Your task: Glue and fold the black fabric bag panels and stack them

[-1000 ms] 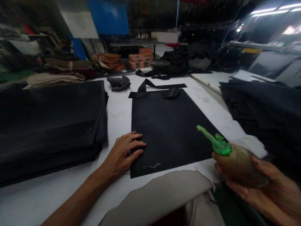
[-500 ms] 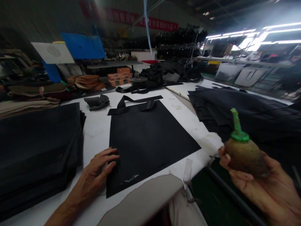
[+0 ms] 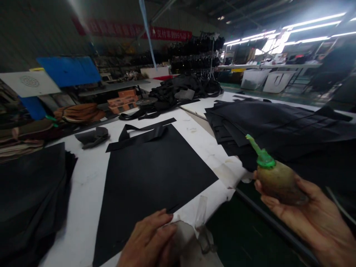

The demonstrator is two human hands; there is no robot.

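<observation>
My right hand (image 3: 311, 215) grips a rounded, yellow-brown squeeze bottle (image 3: 278, 181), tilted up to the left. Its green cap and spout are crusted. A flat black sheet (image 3: 150, 174) lies on the white table in front of me. At the sheet's near edge is my left hand (image 3: 151, 237), back upward, its fingers stretched to the right and nothing visible in them. A light grey piece (image 3: 183, 233) shows beside its fingertips; what it is I cannot tell. Across the sheet's far end lies a black strip (image 3: 139, 139), partly folded.
Stacked black sheets stand left (image 3: 30, 196) and right (image 3: 272, 126). Crumpled dark material (image 3: 93, 137) and a heap of black straps (image 3: 183, 89) lie farther back, near orange boxes (image 3: 124, 101). Clear tape (image 3: 201, 213) hangs at the table's front edge.
My left hand has moved from the sheet's left edge to its near edge. The bottle stays in my right hand, its spout leaning more to the left. The view has turned right.
</observation>
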